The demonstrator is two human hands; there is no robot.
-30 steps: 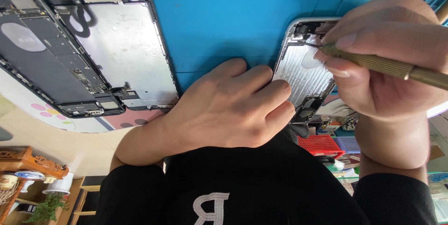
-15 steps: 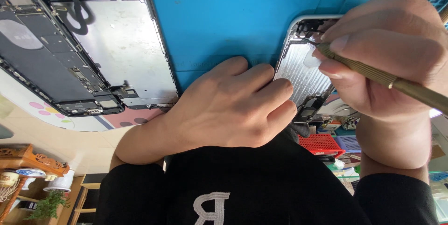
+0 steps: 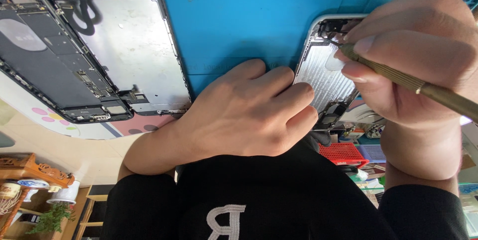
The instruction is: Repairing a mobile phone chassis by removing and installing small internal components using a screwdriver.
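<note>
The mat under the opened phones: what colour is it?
Plain bright blue mat, seen in the head view.

A phone repair workshop: a blue work mat [image 3: 239, 16] covers the bench, where 2 opened handset halves [image 3: 84, 51] lie at left, circuitry and metal shielding exposed. At right, a third opened phone [image 3: 323, 73] lies under a brass-coloured precision screwdriver [image 3: 398, 75]. A red parts tray [image 3: 343, 153] and small cluttered supplies sit beyond the mat's edge.
</note>
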